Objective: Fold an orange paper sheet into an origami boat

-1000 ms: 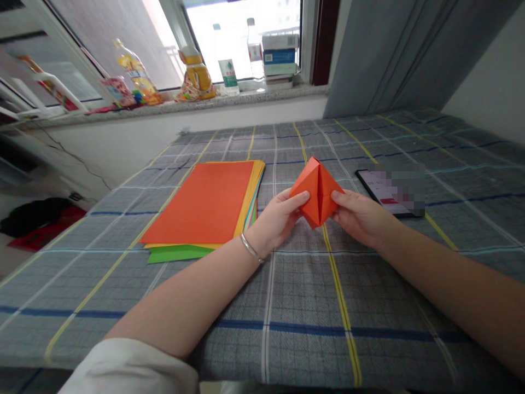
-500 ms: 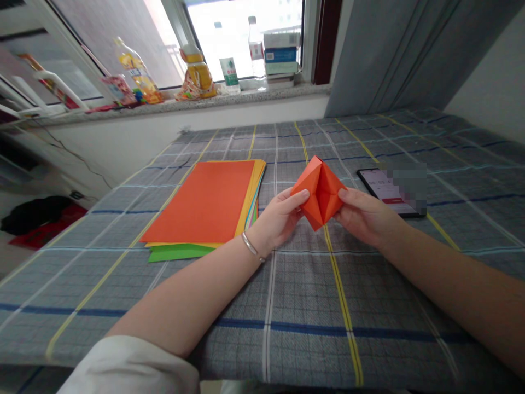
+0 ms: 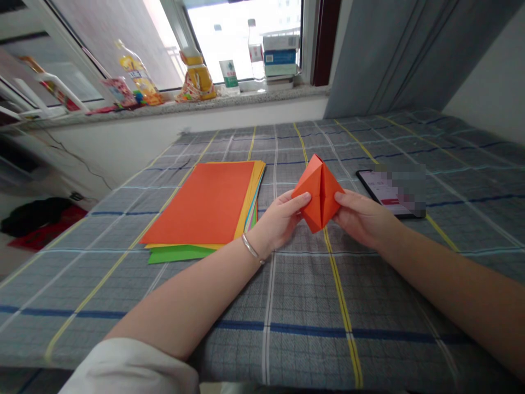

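Note:
Above the middle of the table I hold an origami piece [image 3: 314,191] folded from orange-red paper. It is diamond-shaped from here, with a narrow slit running down its front between two flaps. My left hand [image 3: 285,216] pinches its left side, thumb on the front face and fingers behind. The right side is gripped by my right hand [image 3: 359,216], thumb in front, with the fingers partly hidden below and behind. A silver bracelet [image 3: 251,247] circles my left wrist.
A stack of coloured paper [image 3: 200,202], orange on top, lies left of my hands. To the right rests a phone [image 3: 385,191], partly blurred. The checked tablecloth [image 3: 303,306] covers the table. Bottles and boxes [image 3: 281,57] line the windowsill [image 3: 164,109] behind.
The opening in the front of the origami piece has narrowed to a slit. My right hand has shifted slightly left, bringing the two sides closer together.

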### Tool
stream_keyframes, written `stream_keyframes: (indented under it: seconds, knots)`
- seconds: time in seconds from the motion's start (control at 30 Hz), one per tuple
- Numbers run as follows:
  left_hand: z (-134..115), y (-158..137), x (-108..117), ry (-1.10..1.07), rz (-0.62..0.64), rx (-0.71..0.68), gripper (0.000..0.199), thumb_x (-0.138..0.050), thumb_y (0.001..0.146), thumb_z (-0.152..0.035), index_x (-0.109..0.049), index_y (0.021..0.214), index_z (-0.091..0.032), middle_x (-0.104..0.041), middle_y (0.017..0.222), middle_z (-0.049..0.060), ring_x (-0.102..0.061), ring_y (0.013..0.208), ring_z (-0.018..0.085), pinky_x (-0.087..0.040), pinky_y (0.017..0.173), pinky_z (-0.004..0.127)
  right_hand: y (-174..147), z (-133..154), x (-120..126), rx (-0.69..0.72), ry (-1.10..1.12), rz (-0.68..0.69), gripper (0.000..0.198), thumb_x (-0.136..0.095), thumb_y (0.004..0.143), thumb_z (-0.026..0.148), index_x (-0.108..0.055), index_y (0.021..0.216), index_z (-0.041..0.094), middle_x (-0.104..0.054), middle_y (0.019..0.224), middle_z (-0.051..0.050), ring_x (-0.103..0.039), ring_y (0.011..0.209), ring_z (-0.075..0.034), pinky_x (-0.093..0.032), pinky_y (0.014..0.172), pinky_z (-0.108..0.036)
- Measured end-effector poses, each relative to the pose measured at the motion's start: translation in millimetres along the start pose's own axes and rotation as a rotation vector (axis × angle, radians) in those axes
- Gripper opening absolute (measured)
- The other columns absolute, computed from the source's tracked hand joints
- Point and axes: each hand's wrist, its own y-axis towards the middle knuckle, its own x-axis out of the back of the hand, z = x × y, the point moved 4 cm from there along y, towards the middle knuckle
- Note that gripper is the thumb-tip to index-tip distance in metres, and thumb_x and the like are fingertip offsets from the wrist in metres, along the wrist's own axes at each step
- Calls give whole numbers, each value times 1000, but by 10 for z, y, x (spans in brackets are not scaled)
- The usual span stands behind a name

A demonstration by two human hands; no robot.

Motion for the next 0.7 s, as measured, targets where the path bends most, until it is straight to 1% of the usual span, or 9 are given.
stream_keyframes:
  seconds: [0.1, 0.3, 0.5, 0.6, 0.67, 0.7]
  knots:
    - [6, -3, 4, -18, 15, 26, 29, -75, 74, -32, -70, 97, -15, -69, 98, 4, -61, 86, 15, -44, 84, 29, -11, 6, -14, -15, 2, 12, 28, -65, 80, 40, -71, 104, 26, -71, 117, -5, -60, 117, -27, -43, 106, -48]
    - [27, 0, 26, -20, 19, 57, 26, -74, 74, -31, -69, 94, -16, -69, 95, 3, -60, 82, 14, -44, 80, 27, -19, -5, 7, -25, -2, -7, 27, -63, 79, 38, -69, 103, 25, -72, 114, -5, -62, 115, -26, -45, 104, -47]
    - [18, 4, 31, 8, -5, 49, 26, -72, 77, -33, -69, 98, -17, -69, 99, 4, -61, 85, 15, -43, 84, 29, -20, 26, -29, 3, -91, -15, 31, -60, 81, 42, -67, 105, 25, -69, 121, -6, -61, 117, -27, -47, 103, -48]
    - [-10, 8, 50, 78, -51, 13, 24, -69, 80, -33, -69, 98, -18, -68, 104, 4, -60, 92, 16, -43, 87, 30, 12, 86, 17, 75, -177, -60, 30, -60, 82, 45, -67, 105, 26, -71, 116, -6, -62, 114, -27, -49, 100, -48]
    - [-38, 9, 79, 135, -113, -16, 22, -69, 80, -29, -68, 100, -19, -67, 105, 3, -60, 94, 16, -43, 86, 30, 38, 152, 98, 172, -308, -118, 27, -61, 82, 44, -68, 103, 28, -72, 108, -4, -64, 109, -26, -49, 97, -47]
    - [-50, 9, 97, 155, -151, -22, 24, -68, 80, -27, -67, 103, -21, -67, 107, 2, -60, 95, 15, -43, 84, 28, 48, 190, 144, 232, -412, -151, 25, -62, 82, 42, -68, 101, 28, -72, 104, -4, -65, 106, -26, -49, 96, -47]
